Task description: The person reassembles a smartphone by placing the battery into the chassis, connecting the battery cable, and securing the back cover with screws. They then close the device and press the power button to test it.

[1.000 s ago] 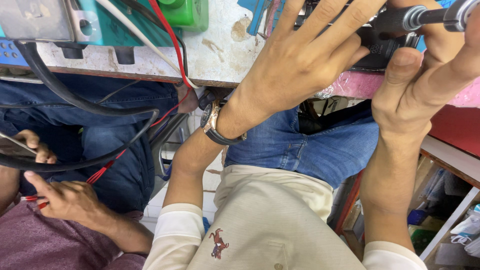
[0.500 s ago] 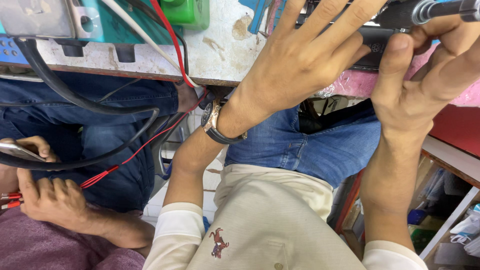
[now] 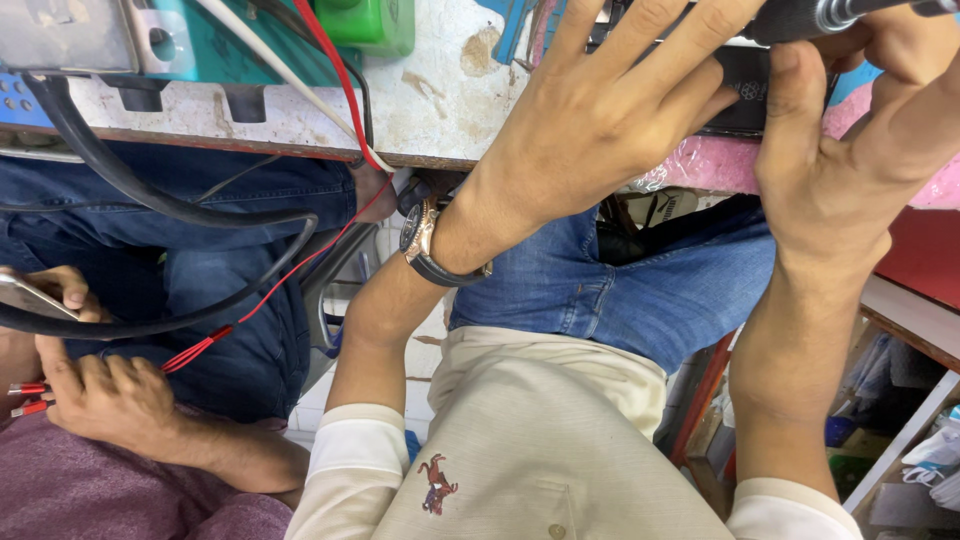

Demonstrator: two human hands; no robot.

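Shirt [image 3: 540, 450]: pale beige, fine stripe, small dark red emblem; white cuffs. Jeans [image 3: 620, 290]: blue denim. Watch [image 3: 425, 245]: black strap, rose-gold case. Bench [image 3: 420, 100]: chipped white, brown patches. Box [image 3: 370, 20]: green. Mat [image 3: 700, 160]: pink. Cables: thick black [image 3: 150, 200], thin red [image 3: 330, 60]. Neighbour's top [image 3: 100, 500]: maroon.

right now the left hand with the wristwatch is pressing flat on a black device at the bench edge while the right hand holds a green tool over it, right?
Not quite: the tool in the right hand is black with a metal collar, not green. The head view shows it. The rest stands: the left hand, with the wristwatch, lies spread on the black device at the bench edge.
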